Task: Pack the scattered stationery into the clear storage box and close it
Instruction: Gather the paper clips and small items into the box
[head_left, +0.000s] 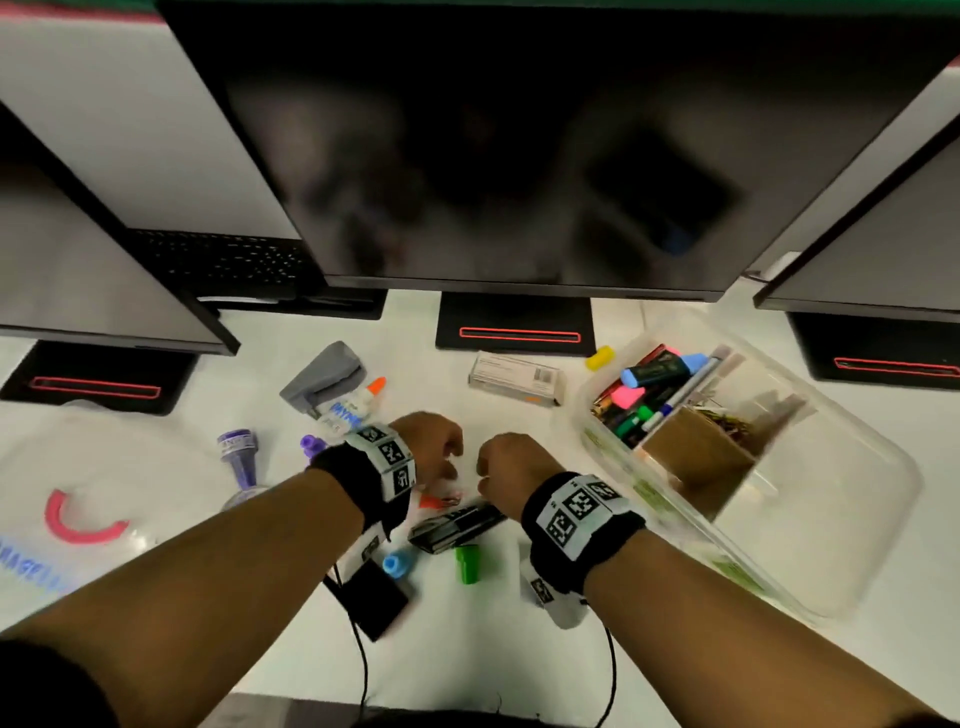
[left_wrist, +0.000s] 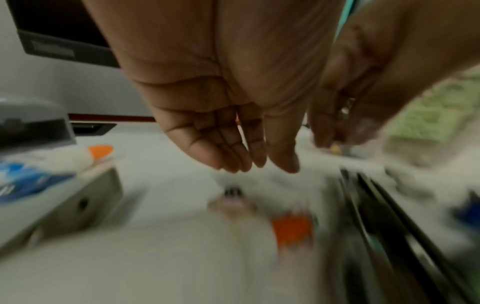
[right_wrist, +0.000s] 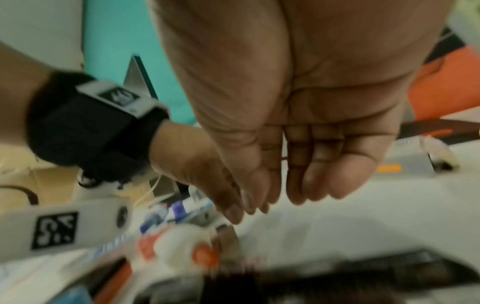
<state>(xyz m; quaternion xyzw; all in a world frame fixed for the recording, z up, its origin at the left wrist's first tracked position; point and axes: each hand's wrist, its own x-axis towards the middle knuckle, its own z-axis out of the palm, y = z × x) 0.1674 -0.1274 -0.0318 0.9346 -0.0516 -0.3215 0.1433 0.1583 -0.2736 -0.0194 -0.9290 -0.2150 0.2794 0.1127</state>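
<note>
The clear storage box (head_left: 878, 525) lies open at the right and holds highlighters (head_left: 660, 371), markers and a brown cardboard divider (head_left: 696, 452). My left hand (head_left: 431, 447) and right hand (head_left: 501, 462) hover side by side over the middle of the desk. Just below them lie a small orange clip (head_left: 434, 501) and a black packet (head_left: 457, 522). In the wrist views the fingers of the left hand (left_wrist: 254, 162) and of the right hand (right_wrist: 280, 195) hang loosely and hold nothing. A green cap (head_left: 467, 564) and a blue cap (head_left: 397, 564) lie nearer to me.
Scattered behind the hands are a grey punch (head_left: 324, 376), a glue bottle (head_left: 358, 402), a white carton (head_left: 517, 376), a yellow cap (head_left: 600, 357) and purple pieces (head_left: 239, 452). The clear lid with a pink handle (head_left: 78, 525) lies left. Three monitors (head_left: 519, 156) stand behind.
</note>
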